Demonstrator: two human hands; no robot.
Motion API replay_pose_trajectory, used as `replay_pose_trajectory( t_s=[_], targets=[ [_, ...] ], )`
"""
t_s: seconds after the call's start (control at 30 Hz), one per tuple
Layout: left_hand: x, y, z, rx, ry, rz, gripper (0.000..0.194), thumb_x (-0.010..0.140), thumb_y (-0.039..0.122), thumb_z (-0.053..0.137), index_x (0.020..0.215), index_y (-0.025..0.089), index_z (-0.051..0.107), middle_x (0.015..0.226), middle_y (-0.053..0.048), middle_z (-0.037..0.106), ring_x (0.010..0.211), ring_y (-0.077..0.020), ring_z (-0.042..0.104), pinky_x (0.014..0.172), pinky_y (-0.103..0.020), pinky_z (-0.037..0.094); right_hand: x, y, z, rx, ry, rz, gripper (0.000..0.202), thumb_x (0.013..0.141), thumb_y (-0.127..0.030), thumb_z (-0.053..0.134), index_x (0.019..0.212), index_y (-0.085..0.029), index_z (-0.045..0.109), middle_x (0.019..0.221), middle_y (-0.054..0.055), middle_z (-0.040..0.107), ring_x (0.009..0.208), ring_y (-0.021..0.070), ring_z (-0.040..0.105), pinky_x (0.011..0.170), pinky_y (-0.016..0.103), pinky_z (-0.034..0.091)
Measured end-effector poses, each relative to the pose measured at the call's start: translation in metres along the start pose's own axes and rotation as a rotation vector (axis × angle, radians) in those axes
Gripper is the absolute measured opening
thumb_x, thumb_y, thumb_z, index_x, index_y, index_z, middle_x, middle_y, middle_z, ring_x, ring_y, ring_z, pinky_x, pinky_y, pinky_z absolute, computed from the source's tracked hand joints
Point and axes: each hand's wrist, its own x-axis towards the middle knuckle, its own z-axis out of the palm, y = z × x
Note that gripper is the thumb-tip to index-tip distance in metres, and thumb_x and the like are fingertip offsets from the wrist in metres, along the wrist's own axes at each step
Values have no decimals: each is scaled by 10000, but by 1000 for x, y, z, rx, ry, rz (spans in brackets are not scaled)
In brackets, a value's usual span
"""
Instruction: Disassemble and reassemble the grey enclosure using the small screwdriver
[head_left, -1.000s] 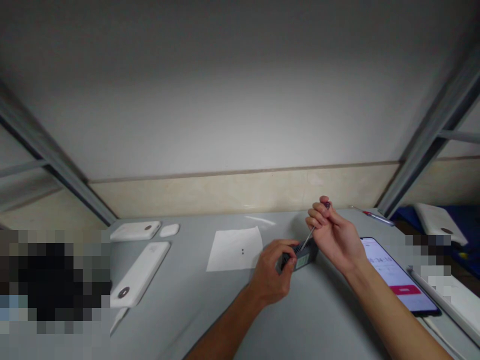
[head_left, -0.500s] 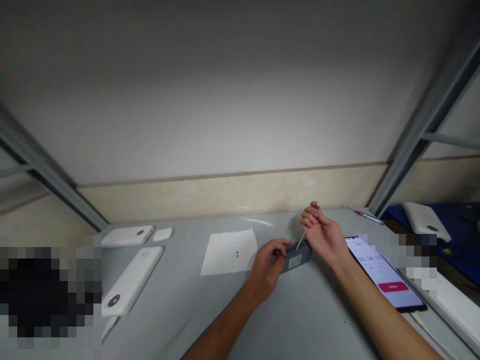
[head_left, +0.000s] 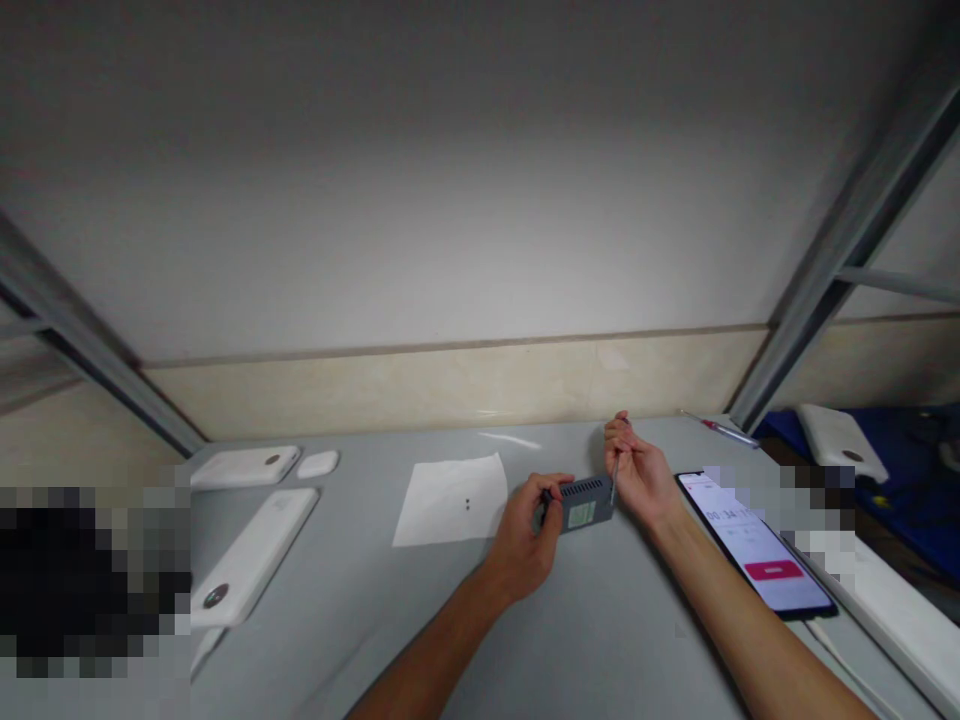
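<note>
Your left hand [head_left: 525, 550] clamps the vented box [head_left: 598, 505] while your right hand [head_left: 646, 482] grips the screwdriver [head_left: 615, 483] by its opposite end, apparently needing steady alignment.

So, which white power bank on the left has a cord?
The nearer, slanted one: a white cord pokes from its near end; the other shows none.

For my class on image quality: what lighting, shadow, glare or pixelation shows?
Head view: wall brighter midway, dark at the top; glare streak on the far desk; shadow beside the right forearm; pixel blocks hide part of the lower left.
</note>
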Motion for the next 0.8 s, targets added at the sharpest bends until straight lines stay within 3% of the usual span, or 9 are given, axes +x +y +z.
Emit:
replay_pose_trajectory(
  t_s=[0.3,0.6,0.8],
  targets=[
    [5,-12,-1,31,103,-6,138,1045,346,467,990,224,499,1324,-148,665,1217,-226,652,1089,-453,499,9,19,-18,30,37,112,240,845,7,693,953,-200,640,743,-69,547,561,44,530,556,140,554],
    [-1,-17,0,146,71,-12,194,1077,396,409,1133,228,487,1386,-149,596,1298,-237,578,1152,-478,429,11,20,-23,106,37,171,212,854,-48,753,971,-190,647,746,-72,583,568,37,565,576,125,565],
    [-1,-17,0,148,65,-29,202,1090,389,352,1132,225,462,1393,-156,579,1285,-234,572,1147,-473,418,13,21,-28,180,50,200,169,925,-46,662,986,-201,639,747,-61,615,563,50,578,547,145,576]
  ],
)
